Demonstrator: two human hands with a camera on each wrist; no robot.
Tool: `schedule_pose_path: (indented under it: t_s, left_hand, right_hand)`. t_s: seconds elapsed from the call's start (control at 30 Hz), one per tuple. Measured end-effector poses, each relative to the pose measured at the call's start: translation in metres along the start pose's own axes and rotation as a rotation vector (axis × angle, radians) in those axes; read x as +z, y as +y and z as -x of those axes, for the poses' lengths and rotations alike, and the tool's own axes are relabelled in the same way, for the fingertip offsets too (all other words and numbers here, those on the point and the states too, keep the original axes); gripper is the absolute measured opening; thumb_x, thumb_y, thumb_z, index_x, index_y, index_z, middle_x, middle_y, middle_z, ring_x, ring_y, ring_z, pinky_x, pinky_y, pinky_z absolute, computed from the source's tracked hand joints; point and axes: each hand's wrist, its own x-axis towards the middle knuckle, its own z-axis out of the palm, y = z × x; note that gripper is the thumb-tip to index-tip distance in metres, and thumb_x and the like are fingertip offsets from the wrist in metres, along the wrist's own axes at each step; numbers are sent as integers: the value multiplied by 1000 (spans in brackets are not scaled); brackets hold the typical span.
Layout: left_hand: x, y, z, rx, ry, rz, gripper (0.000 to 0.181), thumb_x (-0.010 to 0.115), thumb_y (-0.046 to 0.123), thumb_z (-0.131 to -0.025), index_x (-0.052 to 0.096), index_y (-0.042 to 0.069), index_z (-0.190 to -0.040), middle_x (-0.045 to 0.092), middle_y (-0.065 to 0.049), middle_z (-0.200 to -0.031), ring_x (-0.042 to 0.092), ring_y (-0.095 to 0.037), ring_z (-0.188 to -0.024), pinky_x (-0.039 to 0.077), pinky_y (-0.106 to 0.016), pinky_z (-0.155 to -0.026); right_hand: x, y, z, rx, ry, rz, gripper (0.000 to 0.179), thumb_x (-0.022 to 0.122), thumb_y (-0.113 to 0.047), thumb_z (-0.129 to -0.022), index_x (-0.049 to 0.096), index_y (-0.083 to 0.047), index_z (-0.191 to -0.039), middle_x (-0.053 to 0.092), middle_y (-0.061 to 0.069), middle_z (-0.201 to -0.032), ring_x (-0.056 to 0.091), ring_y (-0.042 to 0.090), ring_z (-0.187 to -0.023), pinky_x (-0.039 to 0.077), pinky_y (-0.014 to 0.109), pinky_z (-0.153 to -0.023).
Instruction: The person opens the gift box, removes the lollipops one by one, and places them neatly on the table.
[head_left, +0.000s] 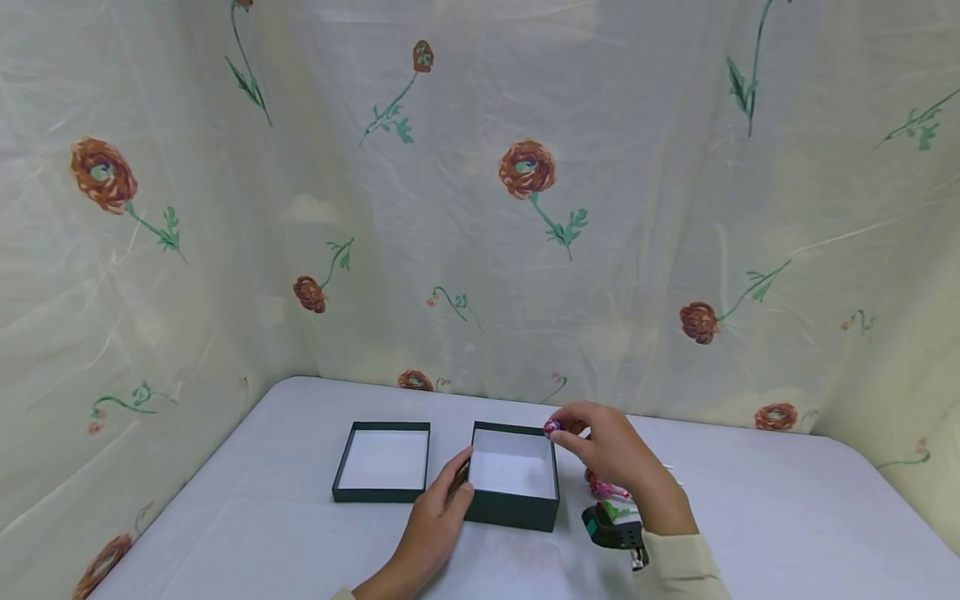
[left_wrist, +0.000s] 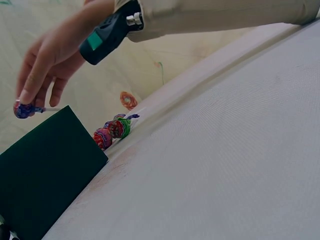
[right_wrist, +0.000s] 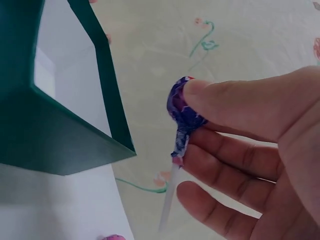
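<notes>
A dark green box [head_left: 513, 508] with a white inside stands with its top uncovered. My left hand [head_left: 429, 525] lies along its left side, fingers and thumb extended against the wall. Above the far right corner of the box, my right hand [head_left: 611, 446] pinches a lollipop [right_wrist: 185, 107] by its wrapped head. Its wrapper is blue and purple with some red, and the white stick [right_wrist: 169, 200] points down in the right wrist view. Other wrapped lollipops [left_wrist: 112, 129], red, pink and green, lie right of the box, partly hidden under my right arm in the head view.
A matching shallow green lid [head_left: 381, 462], white inside facing up, lies left of the box. Both stand on a white-covered table [head_left: 285, 517]. A flower-printed curtain [head_left: 480, 233] hangs behind and at the sides. A black strapped device [head_left: 611, 529] sits on the right wrist.
</notes>
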Motion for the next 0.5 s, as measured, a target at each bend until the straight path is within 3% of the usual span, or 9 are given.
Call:
schedule_pose_path:
  t_s: [0.23,0.5]
  left_hand:
    - [1,-1,-1,-1,-1,14,48,43,23,-102,37,22,-149,34,-2,-154,33,-23,-140,36,-46,-108]
    - [1,0,1,18,3,12,47,43,21,-102,37,21,-149,34,-3,-153,33,-23,-140,36,-44,-108]
  right_hand:
    - [-6,5,3,80,-2,5,14,68,-17,-89,72,-13,-103,65,-3,-90,58,16,-84,51,28,-67]
    - [-7,7,3,106,-19,4,16,68,-16,-89,72,-11,-104,65,-3,-87,58,15,-83,52,29,-70]
